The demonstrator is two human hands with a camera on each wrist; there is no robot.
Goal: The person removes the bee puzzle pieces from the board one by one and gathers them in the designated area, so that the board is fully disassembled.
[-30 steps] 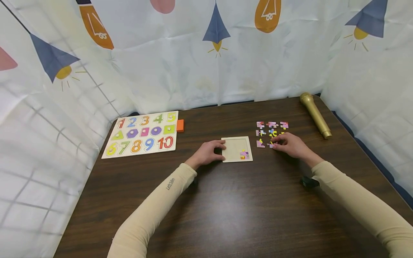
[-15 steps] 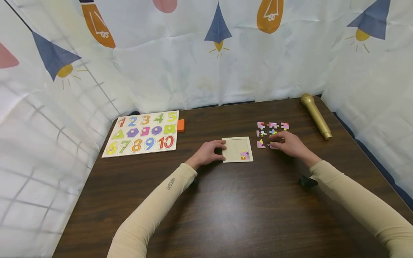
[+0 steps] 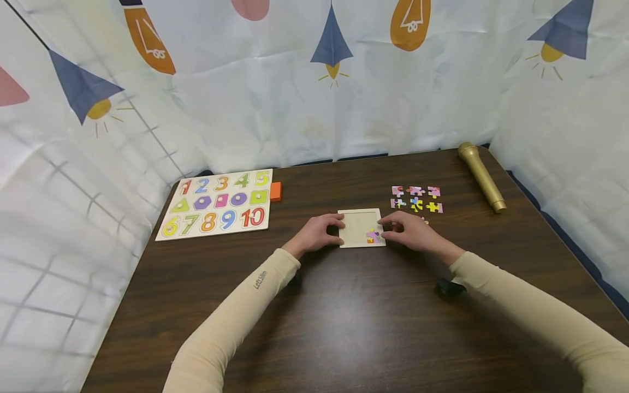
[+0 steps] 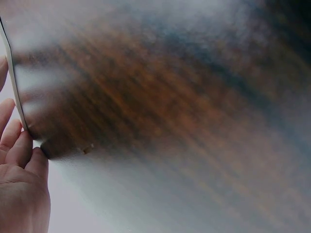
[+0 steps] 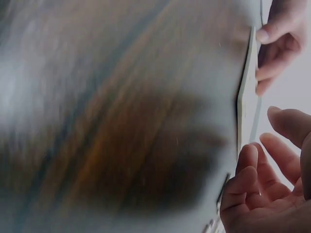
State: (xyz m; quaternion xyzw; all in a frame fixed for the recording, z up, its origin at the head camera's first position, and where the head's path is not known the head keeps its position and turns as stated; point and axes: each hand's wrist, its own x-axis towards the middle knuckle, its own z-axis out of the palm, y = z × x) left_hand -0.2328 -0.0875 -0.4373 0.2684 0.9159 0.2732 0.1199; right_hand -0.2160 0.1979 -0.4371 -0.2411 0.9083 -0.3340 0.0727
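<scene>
In the head view a square wooden puzzle tray (image 3: 355, 225) lies flat in the middle of the table. Pink and yellow jigsaw pieces (image 3: 371, 236) sit in its lower right corner. My left hand (image 3: 316, 234) holds the tray's left edge, thumb and index finger apart along it. At the tray's right edge is my right hand (image 3: 410, 232), thumb and index finger apart. The right wrist view shows nothing between the fingers of this right hand (image 5: 274, 174); whether they touch the tray is unclear. Several loose jigsaw pieces (image 3: 416, 204) lie behind it, some hidden by the hand.
A number-and-shape board (image 3: 216, 204) lies at the left back, with an orange block (image 3: 276, 191) beside it. A gold microphone (image 3: 481, 177) rests at the right back. Printed white curtains (image 3: 275, 109) surround the dark wooden table (image 3: 339, 322).
My right hand has moved left from the loose jigsaw pieces to the tray's right edge, uncovering some pieces. My left hand stays at the tray's left edge.
</scene>
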